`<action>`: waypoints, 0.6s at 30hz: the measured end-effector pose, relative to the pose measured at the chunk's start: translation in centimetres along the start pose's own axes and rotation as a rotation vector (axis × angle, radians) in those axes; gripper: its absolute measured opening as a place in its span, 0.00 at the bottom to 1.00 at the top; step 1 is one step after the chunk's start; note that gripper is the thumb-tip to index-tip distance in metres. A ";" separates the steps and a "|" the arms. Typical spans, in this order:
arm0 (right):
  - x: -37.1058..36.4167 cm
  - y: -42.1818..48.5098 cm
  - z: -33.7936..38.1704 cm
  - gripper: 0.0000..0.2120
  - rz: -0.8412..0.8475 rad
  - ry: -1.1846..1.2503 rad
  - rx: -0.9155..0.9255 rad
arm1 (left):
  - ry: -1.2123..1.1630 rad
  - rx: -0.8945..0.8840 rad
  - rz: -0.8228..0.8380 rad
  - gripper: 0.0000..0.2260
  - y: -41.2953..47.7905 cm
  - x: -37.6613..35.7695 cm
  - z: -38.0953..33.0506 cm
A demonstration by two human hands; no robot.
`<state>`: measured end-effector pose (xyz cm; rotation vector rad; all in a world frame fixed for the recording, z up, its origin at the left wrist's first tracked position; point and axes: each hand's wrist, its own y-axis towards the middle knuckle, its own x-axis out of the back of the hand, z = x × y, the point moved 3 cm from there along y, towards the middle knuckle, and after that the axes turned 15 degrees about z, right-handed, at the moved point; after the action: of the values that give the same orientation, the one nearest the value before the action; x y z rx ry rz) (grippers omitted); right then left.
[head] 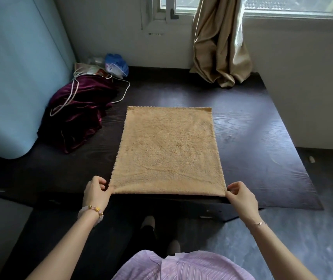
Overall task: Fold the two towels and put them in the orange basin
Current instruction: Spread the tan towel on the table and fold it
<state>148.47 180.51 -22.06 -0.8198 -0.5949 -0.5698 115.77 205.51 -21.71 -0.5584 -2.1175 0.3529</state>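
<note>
Shirt [181,267], lilac striped, bottom centre; pale shoes [148,222] just above it, in shadow. Both forearms reach up-frame from the lower corners.

Left hand [97,191], beaded bracelet [96,209] on wrist, lower centre-left: fingers [101,179] curled, thumb and fingertip clamped on the towel's near-left corner. Right hand [241,196], thin chain [259,223] on wrist, lower centre-right: fingers [233,185] pinched the same way on the near-right corner.

Towel [167,150]: tan/orange-beige, fluffy pile, scalloped edges on left and far sides. Lies flat mid-frame on the dark wood-grain surface [252,138], near edge at the surface's front lip, stretched between the two hands. Near edge looks rounded like a fold; cannot tell how many layers. Rough rectangle, only faint creases.

Around: grey floor [303,239] lower right. Maroon velvet cloth [76,118] bunched on the surface left of the towel, near but apart from it; white cord [129,86] looped over and beside it. Behind that, upper centre-left, blue-and-white bag [117,65] plus small clutter, too blurred to name. Light-blue padded panel [16,77] fills the left edge of frame. Far side: beige curtain [218,47] hangs down onto the back of the surface, top centre-right; window [292,5] across the top right.
</note>
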 end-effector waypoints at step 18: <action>-12.4 -2.9 7.4 0.29 0.077 -0.735 0.637 | 0.883 -0.640 0.268 0.30 -4.7 -12.9 -6.4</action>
<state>135.93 187.62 -25.03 -0.4163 -1.3272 0.0347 126.32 195.11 -25.06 -1.1231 -1.2541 -0.4012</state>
